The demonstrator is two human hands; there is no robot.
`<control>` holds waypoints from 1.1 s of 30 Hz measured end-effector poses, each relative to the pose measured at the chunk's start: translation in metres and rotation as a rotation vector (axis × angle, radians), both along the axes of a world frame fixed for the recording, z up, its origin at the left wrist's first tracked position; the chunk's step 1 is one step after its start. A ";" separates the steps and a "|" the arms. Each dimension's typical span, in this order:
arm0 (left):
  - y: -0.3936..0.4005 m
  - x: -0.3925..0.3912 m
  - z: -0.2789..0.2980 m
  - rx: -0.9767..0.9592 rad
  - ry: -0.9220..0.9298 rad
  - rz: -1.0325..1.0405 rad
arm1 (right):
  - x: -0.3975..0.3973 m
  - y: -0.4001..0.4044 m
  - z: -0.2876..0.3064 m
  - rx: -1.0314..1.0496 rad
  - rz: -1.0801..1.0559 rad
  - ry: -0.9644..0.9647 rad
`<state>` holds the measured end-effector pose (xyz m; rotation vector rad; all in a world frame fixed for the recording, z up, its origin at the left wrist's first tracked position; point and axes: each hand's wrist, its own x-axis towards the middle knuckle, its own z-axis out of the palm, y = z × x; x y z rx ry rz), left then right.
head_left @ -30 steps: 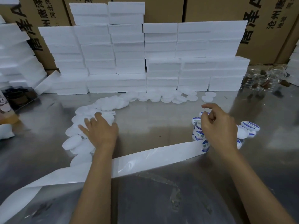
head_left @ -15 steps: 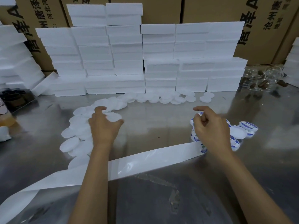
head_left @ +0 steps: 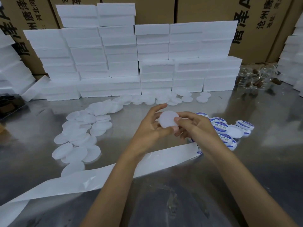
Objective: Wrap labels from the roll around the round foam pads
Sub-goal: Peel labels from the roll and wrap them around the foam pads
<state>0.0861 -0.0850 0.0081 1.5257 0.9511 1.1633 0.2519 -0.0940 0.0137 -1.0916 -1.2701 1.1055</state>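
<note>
Currently, in the head view, I have one round foam pad [head_left: 167,119] raised above the steel table [head_left: 262,169] between both hands. My left hand [head_left: 150,128] grips it from the left, thumb curled under the lower edge and fingers behind. My right hand [head_left: 195,125] pinches its right edge, thumb on the face. Whether a label is already at those fingertips I cannot tell.

Procedure, as I judge it: keep the pad's rim exposed, seat the label's leading end square to the rim, then rotate the pad with the left hand while the right thumb presses the label down. Light pressure only; foam of this kind probably dents.

The backing strip [head_left: 82,182] runs across the table under my forearms toward the right. Bare pads [head_left: 78,141] lie heaped at left; labelled pads [head_left: 221,126] are piled at right, just behind my right hand.

The table is reflective metal. White foam blocks [head_left: 123,63] are stacked along its far edge, with printed cardboard cartons [head_left: 254,17] behind them.
</note>
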 end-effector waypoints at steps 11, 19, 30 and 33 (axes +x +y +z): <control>0.001 0.010 -0.004 -0.065 -0.068 0.044 | 0.027 0.004 0.003 0.261 -0.276 -0.531; -0.008 0.028 -0.022 0.026 0.346 -0.102 | 0.046 0.016 -0.010 0.182 -0.308 -0.760; 0.003 0.008 -0.023 0.133 0.587 0.074 | 0.032 0.010 -0.012 0.284 -0.073 -0.912; 0.008 0.002 -0.020 0.146 0.523 0.079 | 0.030 0.010 -0.016 0.335 -0.058 -1.015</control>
